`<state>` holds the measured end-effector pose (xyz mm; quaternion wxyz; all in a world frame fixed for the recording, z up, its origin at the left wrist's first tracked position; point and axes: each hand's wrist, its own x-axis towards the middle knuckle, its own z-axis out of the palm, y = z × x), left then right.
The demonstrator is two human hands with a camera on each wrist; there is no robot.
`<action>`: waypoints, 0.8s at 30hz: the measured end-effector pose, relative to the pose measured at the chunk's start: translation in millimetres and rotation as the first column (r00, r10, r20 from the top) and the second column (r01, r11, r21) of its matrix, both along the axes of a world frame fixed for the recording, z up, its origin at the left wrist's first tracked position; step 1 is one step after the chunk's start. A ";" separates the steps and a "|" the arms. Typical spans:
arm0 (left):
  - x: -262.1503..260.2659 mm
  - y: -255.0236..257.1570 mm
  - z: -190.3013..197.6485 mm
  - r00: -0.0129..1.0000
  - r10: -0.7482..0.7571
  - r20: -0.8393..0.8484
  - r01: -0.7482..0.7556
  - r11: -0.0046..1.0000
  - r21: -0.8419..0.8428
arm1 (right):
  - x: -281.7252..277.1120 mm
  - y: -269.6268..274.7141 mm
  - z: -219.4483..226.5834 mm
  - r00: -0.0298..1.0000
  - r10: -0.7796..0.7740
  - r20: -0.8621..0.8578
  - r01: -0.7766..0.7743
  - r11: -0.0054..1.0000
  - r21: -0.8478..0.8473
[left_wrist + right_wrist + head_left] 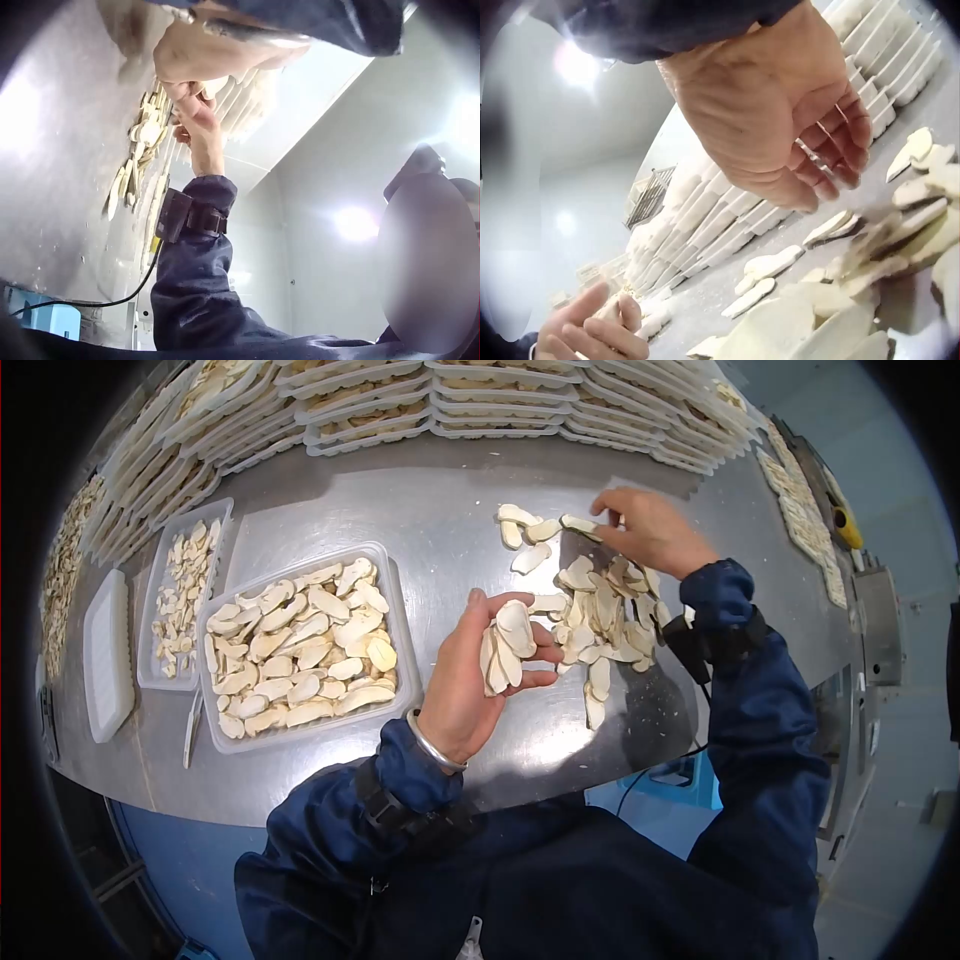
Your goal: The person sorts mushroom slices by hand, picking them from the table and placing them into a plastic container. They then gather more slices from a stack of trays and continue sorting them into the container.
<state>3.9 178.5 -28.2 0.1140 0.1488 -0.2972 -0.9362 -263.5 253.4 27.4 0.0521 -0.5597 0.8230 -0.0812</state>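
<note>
In the head view my left hand [462,680] holds several pale mushroom slices [515,630] fanned across its fingers, thumb alongside them. My right hand [655,532] hovers over the far side of a loose heap of mushroom slices [600,610] on the steel table. Its fingers are loosely bent and hold nothing in the right wrist view, just above a single slice [831,226]. A few more slices [530,558] lie apart from the heap, toward the back. The left wrist view shows the back of my left hand [217,49], which hides most of what it holds.
Left of my hands stands a clear plastic tray [402,690] filled with slices, beside a second tray [222,510] of smaller pieces and a white lidlike tray [108,655]. Tweezers [192,730] lie nearby. Stacked filled trays [500,432] line the back. A black cable [640,780] hangs by the front edge.
</note>
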 end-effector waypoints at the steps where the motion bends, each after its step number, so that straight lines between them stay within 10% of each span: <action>1: -0.3 0.1 2.0 1.000 0.007 0.002 -0.007 1.000 0.008 | 2.9 -3.6 -2.7 0.999 0.017 -0.041 -0.016 1.000 0.022; 19: 1.4 -0.9 -9.6 0.997 0.063 0.042 -0.065 0.997 0.047 | -7.6 1.9 9.2 0.977 -0.172 0.128 0.186 0.977 -0.107; 24: -5.0 6.2 19.8 0.977 0.185 0.108 -0.198 0.971 0.130 | 46.3 -16.7 43.8 0.739 -0.033 0.673 -0.008 0.998 0.058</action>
